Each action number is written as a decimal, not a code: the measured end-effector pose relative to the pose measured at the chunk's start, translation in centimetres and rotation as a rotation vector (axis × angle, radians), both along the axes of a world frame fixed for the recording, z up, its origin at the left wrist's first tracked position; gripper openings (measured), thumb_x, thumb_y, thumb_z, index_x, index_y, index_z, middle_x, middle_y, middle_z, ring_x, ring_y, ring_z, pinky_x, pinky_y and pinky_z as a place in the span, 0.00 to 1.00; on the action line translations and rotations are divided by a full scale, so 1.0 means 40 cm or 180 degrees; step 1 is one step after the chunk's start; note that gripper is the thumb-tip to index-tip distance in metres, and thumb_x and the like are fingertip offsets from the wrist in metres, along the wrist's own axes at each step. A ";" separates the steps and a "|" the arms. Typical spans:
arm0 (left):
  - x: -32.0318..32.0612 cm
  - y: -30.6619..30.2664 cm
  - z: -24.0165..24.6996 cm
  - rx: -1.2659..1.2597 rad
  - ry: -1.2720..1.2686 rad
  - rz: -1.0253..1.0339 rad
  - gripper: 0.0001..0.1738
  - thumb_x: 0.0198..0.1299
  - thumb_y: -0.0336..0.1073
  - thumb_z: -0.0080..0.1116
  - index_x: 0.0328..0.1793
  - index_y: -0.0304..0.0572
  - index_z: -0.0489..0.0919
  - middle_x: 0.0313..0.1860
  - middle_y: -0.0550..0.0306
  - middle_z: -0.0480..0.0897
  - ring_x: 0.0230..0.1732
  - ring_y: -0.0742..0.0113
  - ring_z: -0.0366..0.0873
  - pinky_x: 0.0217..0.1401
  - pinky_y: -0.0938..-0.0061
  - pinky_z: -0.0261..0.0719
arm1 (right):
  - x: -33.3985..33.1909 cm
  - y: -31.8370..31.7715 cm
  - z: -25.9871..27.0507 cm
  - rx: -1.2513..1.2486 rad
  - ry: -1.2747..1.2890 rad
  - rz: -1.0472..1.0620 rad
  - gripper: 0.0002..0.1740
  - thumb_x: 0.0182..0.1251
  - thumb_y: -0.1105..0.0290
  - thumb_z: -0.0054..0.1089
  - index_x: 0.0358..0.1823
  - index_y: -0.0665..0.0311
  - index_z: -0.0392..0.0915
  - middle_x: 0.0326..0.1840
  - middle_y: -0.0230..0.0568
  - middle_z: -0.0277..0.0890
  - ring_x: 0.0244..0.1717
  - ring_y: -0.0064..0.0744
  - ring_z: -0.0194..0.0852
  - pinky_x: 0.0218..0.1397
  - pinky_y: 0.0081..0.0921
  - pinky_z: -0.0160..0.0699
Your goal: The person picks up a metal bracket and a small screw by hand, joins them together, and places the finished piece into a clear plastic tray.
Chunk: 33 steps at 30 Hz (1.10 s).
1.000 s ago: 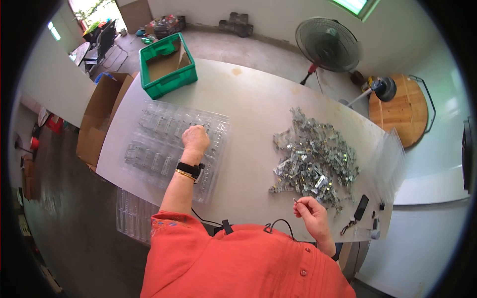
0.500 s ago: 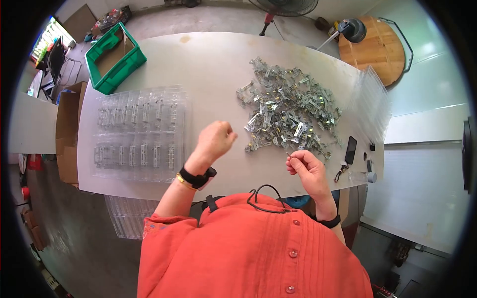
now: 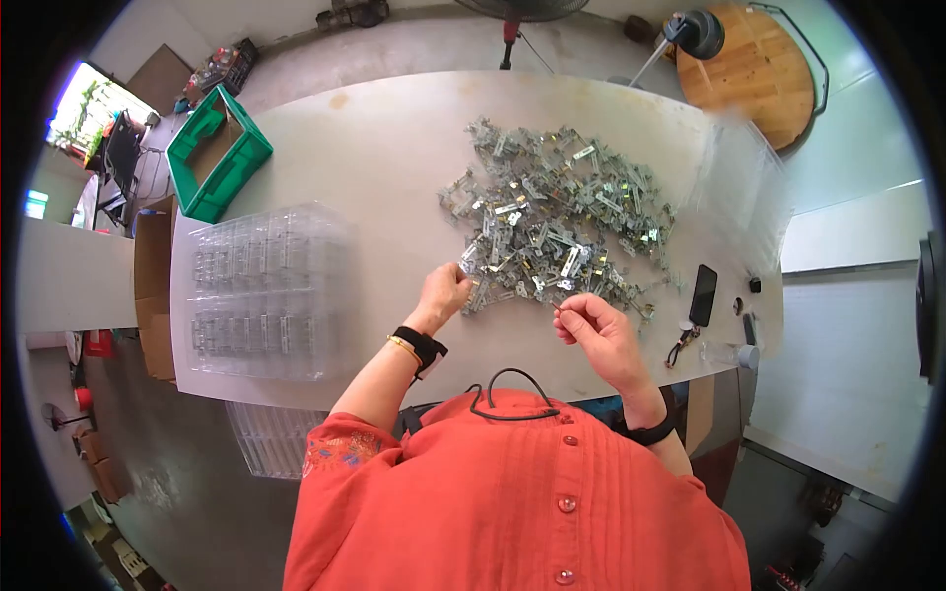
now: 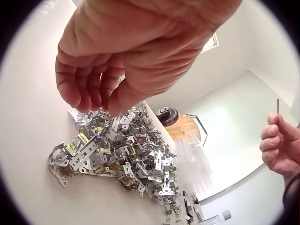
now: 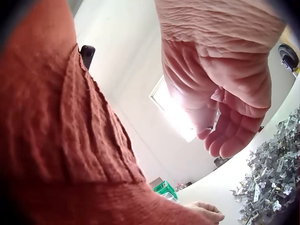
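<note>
Your right hand [image 3: 596,330] pinches one thin metal pin [image 4: 277,106] by its lower end: light, stiff, slick, so fingertips only. Your left hand [image 3: 443,294] is curled, nothing visible in it, at the near edge of the single bracket pile [image 3: 557,212] on the tabletop [image 3: 394,138]. Brackets are too many to count: small, rigid, tangled, likely sharp-edged, so lift one by a flat end.

grey table [image 3: 394,148]: bracket heap [image 3: 552,217], clear trays [image 3: 261,286]

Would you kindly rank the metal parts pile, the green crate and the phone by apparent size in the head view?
1. Metal parts pile
2. Green crate, though it sits farther from the camera
3. Phone
</note>
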State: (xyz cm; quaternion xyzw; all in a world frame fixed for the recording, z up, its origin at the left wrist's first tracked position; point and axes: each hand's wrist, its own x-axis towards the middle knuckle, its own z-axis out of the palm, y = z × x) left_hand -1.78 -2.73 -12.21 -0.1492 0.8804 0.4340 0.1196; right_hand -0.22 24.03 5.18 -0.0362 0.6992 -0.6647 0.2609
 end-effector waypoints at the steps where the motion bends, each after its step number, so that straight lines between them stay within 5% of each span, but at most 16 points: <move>1: -0.013 0.006 -0.009 -0.0052 -0.0048 0.0054 0.12 0.54 0.37 0.60 0.35 0.34 0.82 0.32 0.40 0.85 0.38 0.42 0.84 0.46 0.56 0.81 | -0.011 0.005 -0.001 -0.0020 -0.0032 0.0024 0.06 0.76 0.72 0.56 0.46 0.66 0.79 0.38 0.28 0.79 0.38 0.16 0.74 0.43 0.17 0.75; 14: -0.092 0.075 -0.108 -0.0476 0.0122 -0.0066 0.06 0.54 0.32 0.60 0.36 0.37 0.80 0.35 0.40 0.84 0.41 0.41 0.83 0.46 0.56 0.80 | -0.094 0.078 -0.010 0.0118 -0.0092 0.0025 0.07 0.76 0.70 0.57 0.47 0.65 0.79 0.36 0.25 0.78 0.37 0.13 0.72 0.42 0.15 0.74; 21: -0.081 0.067 -0.052 -0.0393 0.0133 -0.0206 0.04 0.56 0.29 0.55 0.37 0.38 0.78 0.34 0.37 0.83 0.43 0.35 0.81 0.47 0.52 0.79 | -0.083 0.054 0.000 0.0123 -0.0105 0.0107 0.06 0.76 0.69 0.57 0.46 0.64 0.79 0.35 0.24 0.78 0.36 0.13 0.72 0.42 0.15 0.73; 24: -0.067 0.043 -0.008 -0.0181 0.0175 -0.0258 0.07 0.55 0.28 0.57 0.39 0.37 0.78 0.34 0.39 0.84 0.37 0.43 0.82 0.44 0.57 0.80 | -0.076 0.047 0.006 0.0143 0.0003 0.0119 0.06 0.76 0.70 0.57 0.46 0.64 0.79 0.35 0.24 0.78 0.36 0.13 0.72 0.41 0.15 0.73; 26: -0.051 0.010 0.024 0.0504 -0.0245 -0.0229 0.07 0.54 0.29 0.60 0.39 0.36 0.79 0.31 0.46 0.85 0.30 0.58 0.82 0.38 0.66 0.80 | -0.070 0.040 0.006 0.0146 0.0023 0.0148 0.07 0.76 0.69 0.57 0.46 0.64 0.79 0.35 0.24 0.78 0.36 0.13 0.72 0.42 0.15 0.73; 27: -0.037 -0.005 0.049 0.0501 -0.0228 -0.0217 0.07 0.54 0.29 0.60 0.39 0.36 0.79 0.31 0.46 0.85 0.30 0.58 0.82 0.38 0.66 0.80 | -0.067 0.034 0.005 0.0143 0.0040 0.0161 0.07 0.76 0.69 0.57 0.46 0.64 0.79 0.35 0.24 0.78 0.36 0.13 0.72 0.42 0.15 0.73; 29: -0.003 -0.027 0.106 0.2172 -0.0454 -0.0122 0.08 0.57 0.30 0.65 0.40 0.35 0.79 0.30 0.55 0.84 0.29 0.71 0.79 0.35 0.74 0.79 | -0.060 0.025 -0.001 0.0275 0.0123 0.0139 0.08 0.76 0.67 0.57 0.46 0.64 0.79 0.36 0.25 0.78 0.37 0.14 0.74 0.42 0.16 0.75; 33: 0.063 -0.040 0.214 0.3008 -0.0428 -0.0266 0.07 0.61 0.30 0.65 0.40 0.37 0.79 0.32 0.58 0.83 0.30 0.73 0.79 0.35 0.77 0.79 | -0.072 -0.009 -0.021 0.0117 0.0119 -0.0059 0.08 0.77 0.66 0.57 0.47 0.63 0.79 0.39 0.26 0.78 0.39 0.15 0.76 0.42 0.17 0.77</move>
